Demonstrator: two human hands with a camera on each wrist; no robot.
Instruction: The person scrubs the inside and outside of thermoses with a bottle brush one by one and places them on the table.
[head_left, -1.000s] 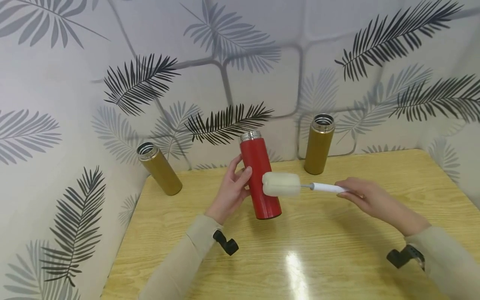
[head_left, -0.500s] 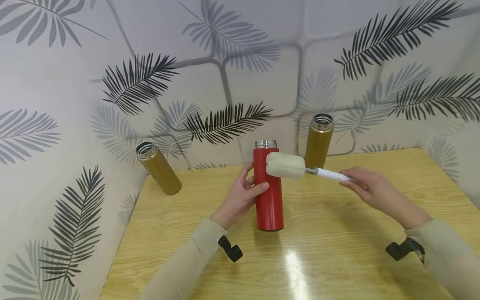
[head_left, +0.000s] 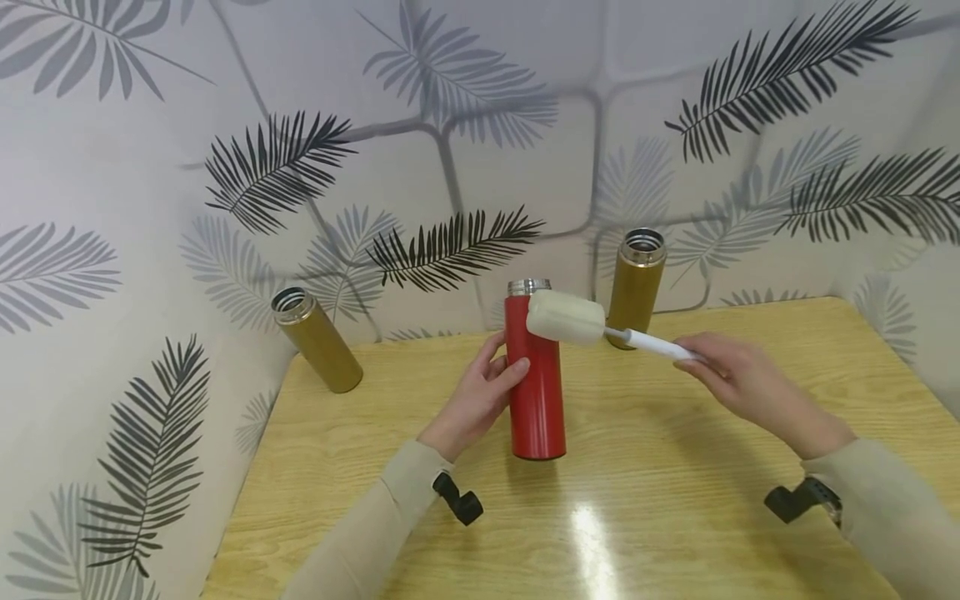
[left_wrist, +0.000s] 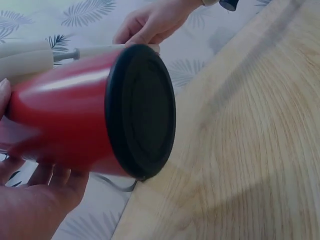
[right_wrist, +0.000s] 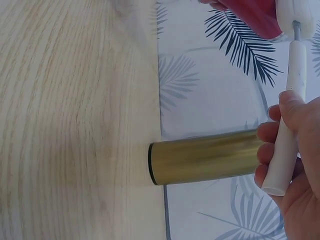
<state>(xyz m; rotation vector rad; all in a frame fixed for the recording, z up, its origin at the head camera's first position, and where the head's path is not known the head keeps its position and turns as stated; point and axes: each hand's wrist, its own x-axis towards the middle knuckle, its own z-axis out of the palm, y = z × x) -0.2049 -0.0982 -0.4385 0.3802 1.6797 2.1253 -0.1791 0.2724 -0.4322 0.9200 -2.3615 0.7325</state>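
My left hand (head_left: 477, 397) grips a red thermos flask (head_left: 537, 408) around its middle and holds it up off the table, nearly upright. The flask has no lid, and its bare metal neck shows at the top. In the left wrist view the flask's black base (left_wrist: 145, 112) faces the camera. With my right hand (head_left: 738, 375) I hold a bottle brush by its white handle (head_left: 654, 343). The brush's cream sponge head (head_left: 566, 317) lies across the upper front of the flask, just below the neck. Whether sponge and flask touch, I cannot tell.
Two lidless gold flasks stand on the wooden table (head_left: 675, 500): one gold flask (head_left: 318, 342) at the back left, the other gold flask (head_left: 636, 287) at the back right, behind the brush. A leaf-patterned wall (head_left: 420, 167) rises behind the table.
The red flask has gone from tilted to nearly upright and moved slightly right and lower. The brush head has risen along it from its middle to just under the neck.
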